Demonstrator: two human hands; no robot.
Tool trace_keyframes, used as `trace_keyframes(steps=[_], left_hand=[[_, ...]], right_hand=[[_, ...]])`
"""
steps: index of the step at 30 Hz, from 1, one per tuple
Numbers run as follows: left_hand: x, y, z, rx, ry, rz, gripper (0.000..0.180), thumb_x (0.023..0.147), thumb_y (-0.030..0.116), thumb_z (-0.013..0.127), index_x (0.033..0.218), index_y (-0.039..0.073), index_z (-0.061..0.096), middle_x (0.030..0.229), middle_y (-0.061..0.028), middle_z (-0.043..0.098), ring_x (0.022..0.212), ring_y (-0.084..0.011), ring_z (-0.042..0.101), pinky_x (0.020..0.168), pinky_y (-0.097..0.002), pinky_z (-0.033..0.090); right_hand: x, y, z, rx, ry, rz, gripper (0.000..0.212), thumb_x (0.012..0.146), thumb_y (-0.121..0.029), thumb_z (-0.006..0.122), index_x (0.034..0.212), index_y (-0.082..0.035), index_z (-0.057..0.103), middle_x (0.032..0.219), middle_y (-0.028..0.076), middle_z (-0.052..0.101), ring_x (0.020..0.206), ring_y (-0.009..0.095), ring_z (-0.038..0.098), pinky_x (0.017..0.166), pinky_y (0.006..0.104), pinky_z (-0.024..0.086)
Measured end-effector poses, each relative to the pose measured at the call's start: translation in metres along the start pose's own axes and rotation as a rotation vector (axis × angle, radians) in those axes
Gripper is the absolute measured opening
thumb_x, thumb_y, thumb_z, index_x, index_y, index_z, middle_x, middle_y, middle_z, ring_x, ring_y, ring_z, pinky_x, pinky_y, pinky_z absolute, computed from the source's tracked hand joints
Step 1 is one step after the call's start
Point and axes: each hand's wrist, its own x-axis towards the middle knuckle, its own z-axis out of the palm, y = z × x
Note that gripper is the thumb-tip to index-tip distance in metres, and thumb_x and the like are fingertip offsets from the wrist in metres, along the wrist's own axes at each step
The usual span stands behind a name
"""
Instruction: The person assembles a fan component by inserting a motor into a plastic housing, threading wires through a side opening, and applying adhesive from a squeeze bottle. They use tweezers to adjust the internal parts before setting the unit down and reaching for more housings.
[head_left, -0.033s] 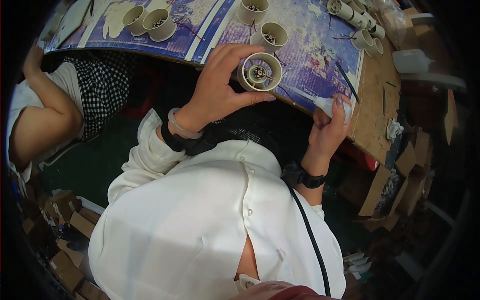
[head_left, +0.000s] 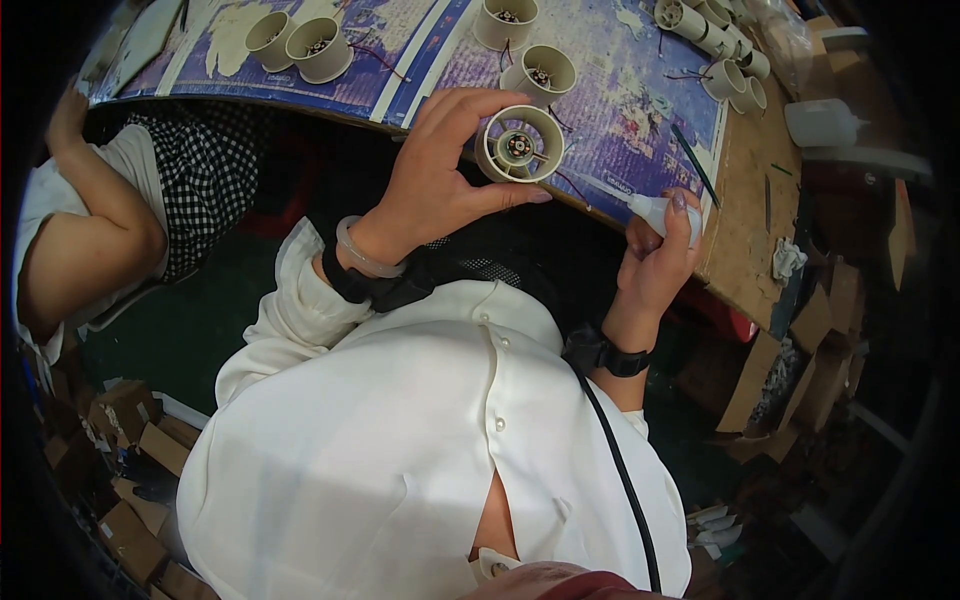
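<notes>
So the person in the white shirt (head_left: 390,400) has both hands busy at the front edge of the tabletop (head_left: 745,235). The left hand (head_left: 435,165) has a cream cylinder (head_left: 517,142) pinched between thumb and fingers, fingers curled round the far side, thumb along the near side. It's up over the front edge, mouth tipped toward us: smooth, matte wall, looks like plastic, with thin spokes running in to a round core (head_left: 519,149) dotted with coppery bits. Fine reddish wires (head_left: 575,190) trail just beside it.

The right hand (head_left: 657,250) is wrapped round a whitish, semi-clear squeeze bottle (head_left: 663,212), thumb on top. Its skinny, see-through nozzle (head_left: 600,186) points at the cylinder's rim; can't tell from here if the tip touches.

Most of the tabletop is under a shiny purple-blue sheet (head_left: 610,130), scuffed and blotched pale, with bare brown wood toward the right edge. Two matching cups (head_left: 319,50) sit together on the left part, two more (head_left: 538,75) stand just behind the held one, and a bunch of them (head_left: 722,80) crowds the far right corner, some on their sides. A slim dark green stick (head_left: 695,165) lies near the right edge.

Compared with the earlier frame, honestly? I can't spot a change. Same grips, same nozzle angle, cups in the same spots.
</notes>
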Motion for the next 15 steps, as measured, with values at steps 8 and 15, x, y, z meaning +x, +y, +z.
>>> trace_keyframes(steps=[8,15], left_hand=[[-0.001,0.000,-0.003,-0.041,-0.013,-0.052,0.071,0.064,0.034,0.088,0.123,0.009,0.057,0.116,-0.0080,0.059,0.108,-0.0269,0.053,0.092,-0.0373,0.043],[0.001,0.001,-0.002,0.032,0.018,0.066,0.069,0.063,0.032,0.088,0.121,0.009,0.058,0.113,-0.0074,0.060,0.105,-0.0273,0.054,0.091,-0.0374,0.043]], right_hand=[[0.004,0.004,-0.006,0.100,0.042,0.081,0.021,0.092,-0.026,0.059,0.098,-0.006,0.059,0.063,-0.005,0.042,0.048,0.003,0.031,0.045,0.0202,0.023],[0.009,0.009,-0.016,0.318,0.015,0.175,0.020,0.094,-0.026,0.055,0.097,-0.007,0.060,0.057,-0.006,0.037,0.048,0.004,0.030,0.043,0.0196,0.023]])
